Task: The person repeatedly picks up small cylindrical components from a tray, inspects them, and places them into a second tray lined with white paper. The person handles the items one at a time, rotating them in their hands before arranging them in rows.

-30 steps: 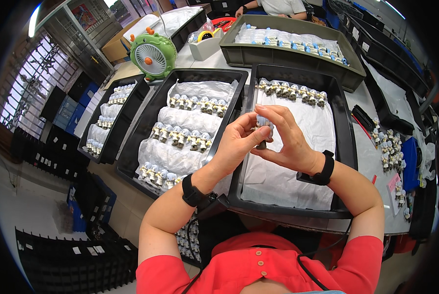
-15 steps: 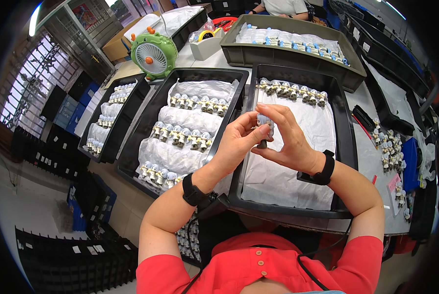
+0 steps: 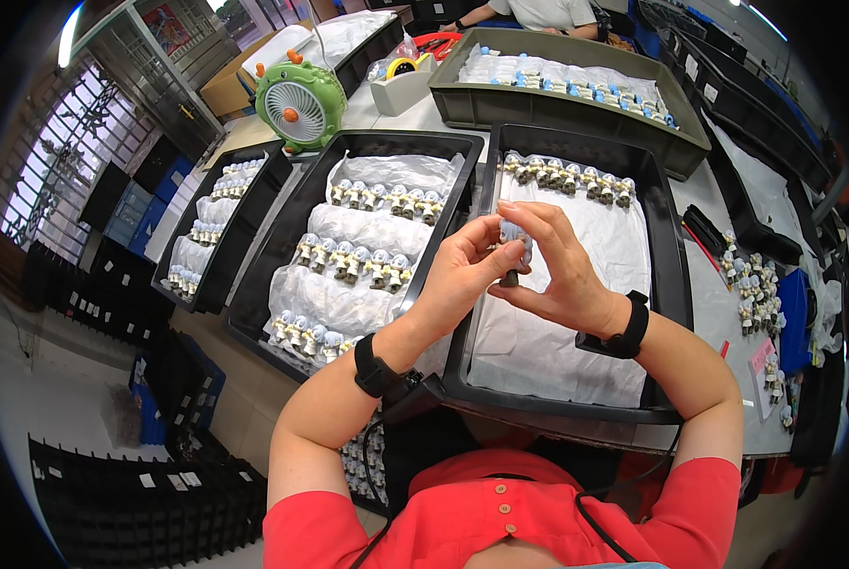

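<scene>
A small figurine [image 3: 511,232] with a pale blue top and a dark base is held upright between my two hands, partly covered by fingers. My left hand [image 3: 467,261] pinches it from the left with thumb and fingertips. From the right, my right hand [image 3: 566,270] closes on it too, fingertips at its top and thumb near its base. Both hands are over a black tray [image 3: 668,313] lined with white paper. Along that tray's far side lies a row of similar figurines [image 3: 576,178].
Left of it, another black tray [image 3: 244,296] holds rows of figurines on paper; a narrower tray [image 3: 271,194] stands beyond. A green fan [image 3: 296,104] and an olive tray [image 3: 566,114] are at the back. Loose figurines [image 3: 751,289] lie right. Across the table a person [image 3: 547,14] sits.
My hands and the figurine stay almost in place. At the back, the other person's arm has shifted slightly to the left.
</scene>
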`<state>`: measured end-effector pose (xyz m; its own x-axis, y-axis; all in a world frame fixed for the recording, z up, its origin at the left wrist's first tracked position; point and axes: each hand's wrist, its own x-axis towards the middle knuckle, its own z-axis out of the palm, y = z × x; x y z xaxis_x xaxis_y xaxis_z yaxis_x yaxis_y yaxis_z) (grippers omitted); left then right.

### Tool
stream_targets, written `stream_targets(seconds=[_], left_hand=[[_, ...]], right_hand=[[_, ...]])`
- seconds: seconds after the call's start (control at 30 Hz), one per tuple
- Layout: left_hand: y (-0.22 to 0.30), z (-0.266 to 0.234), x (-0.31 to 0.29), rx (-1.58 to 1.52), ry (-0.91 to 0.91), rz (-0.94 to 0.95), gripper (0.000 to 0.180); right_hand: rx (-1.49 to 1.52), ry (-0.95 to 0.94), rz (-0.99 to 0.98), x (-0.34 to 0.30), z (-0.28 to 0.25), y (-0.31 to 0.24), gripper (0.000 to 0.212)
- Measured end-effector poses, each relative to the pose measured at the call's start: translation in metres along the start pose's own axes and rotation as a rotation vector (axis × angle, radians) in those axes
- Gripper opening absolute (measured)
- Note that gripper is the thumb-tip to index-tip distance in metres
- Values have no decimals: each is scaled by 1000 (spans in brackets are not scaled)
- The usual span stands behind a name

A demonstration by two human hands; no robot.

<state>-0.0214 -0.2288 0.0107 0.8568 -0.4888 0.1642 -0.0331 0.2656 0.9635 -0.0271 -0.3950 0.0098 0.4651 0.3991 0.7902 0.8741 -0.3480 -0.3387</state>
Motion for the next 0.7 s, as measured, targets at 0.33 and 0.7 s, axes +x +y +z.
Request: stream_targets(seconds=[0.33, 0.7], left_hand=[[-3, -2, 1, 11, -8, -19, 30], [0, 0, -1, 37, 1, 5, 38]], right_hand=[[24, -14, 1, 0, 2, 0, 71], [14, 51, -4, 0, 2, -2, 81]])
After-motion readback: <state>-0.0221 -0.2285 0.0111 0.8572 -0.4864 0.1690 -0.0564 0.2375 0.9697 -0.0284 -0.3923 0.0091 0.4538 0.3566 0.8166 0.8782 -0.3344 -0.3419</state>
